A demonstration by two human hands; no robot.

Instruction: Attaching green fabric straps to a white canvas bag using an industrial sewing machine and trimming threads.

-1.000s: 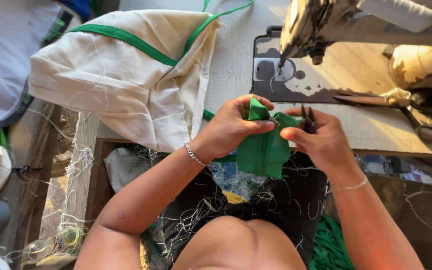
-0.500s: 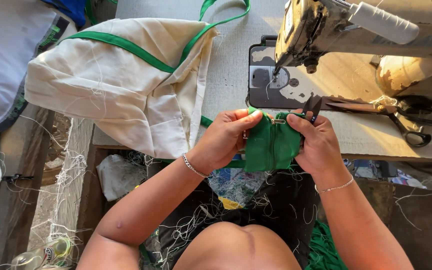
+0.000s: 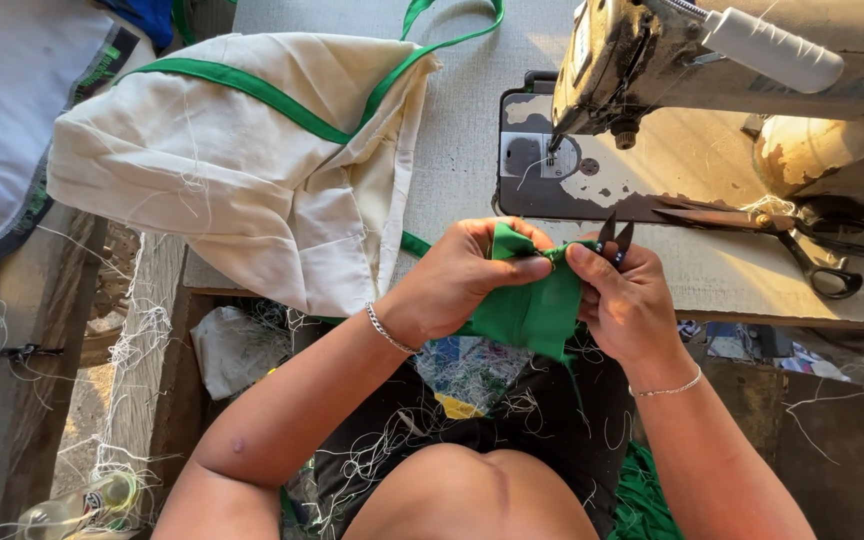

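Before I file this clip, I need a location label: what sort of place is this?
Probably a small sewing workshop: a worn sewing machine, scissors on the table, and cream fabric with green trim.

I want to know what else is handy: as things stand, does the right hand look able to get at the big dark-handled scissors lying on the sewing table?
Probably yes: the big dark-handled scissors lie uncovered beside the right hand, but it already grips small black thread snips and green cloth.
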